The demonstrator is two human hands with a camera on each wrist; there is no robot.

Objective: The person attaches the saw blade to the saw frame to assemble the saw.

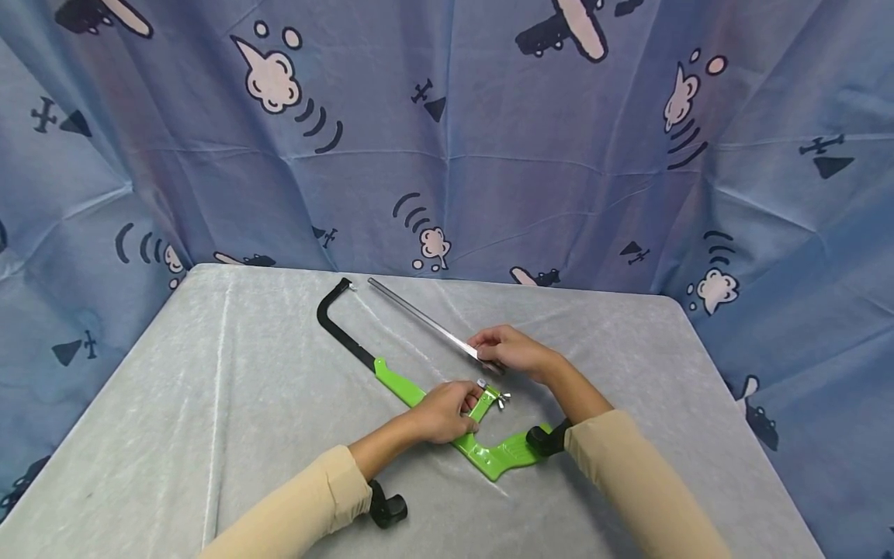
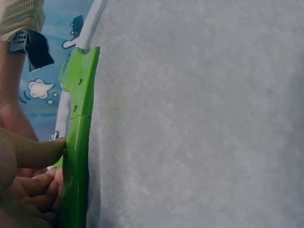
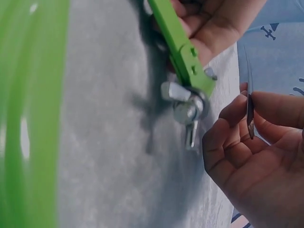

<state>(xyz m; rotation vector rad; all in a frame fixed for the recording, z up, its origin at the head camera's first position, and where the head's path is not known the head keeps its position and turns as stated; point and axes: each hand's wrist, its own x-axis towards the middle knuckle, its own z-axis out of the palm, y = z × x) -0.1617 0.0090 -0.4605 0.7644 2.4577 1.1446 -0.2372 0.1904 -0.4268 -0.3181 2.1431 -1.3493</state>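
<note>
A hacksaw frame (image 1: 398,383) with a green body and a black curved front lies slantwise on the table, its handle toward the lower right. My left hand (image 1: 441,413) grips the green frame beside its short upright arm; the thumb presses on the green edge (image 2: 76,156) in the left wrist view. At that arm's end sits a silver wing nut (image 1: 503,400). Between thumb and fingers, my right hand (image 1: 515,352) pinches one end of a thin grey hacksaw blade (image 1: 422,317). The blade runs up and left, roughly parallel to the frame and apart from it. In the right wrist view the blade (image 3: 250,114) appears edge-on.
A pale grey cloth covers the table (image 1: 279,435). Behind it hangs a blue patterned curtain (image 1: 489,202). Black straps (image 1: 387,508) show at both wrists; the right one overlaps the saw's handle in the head view.
</note>
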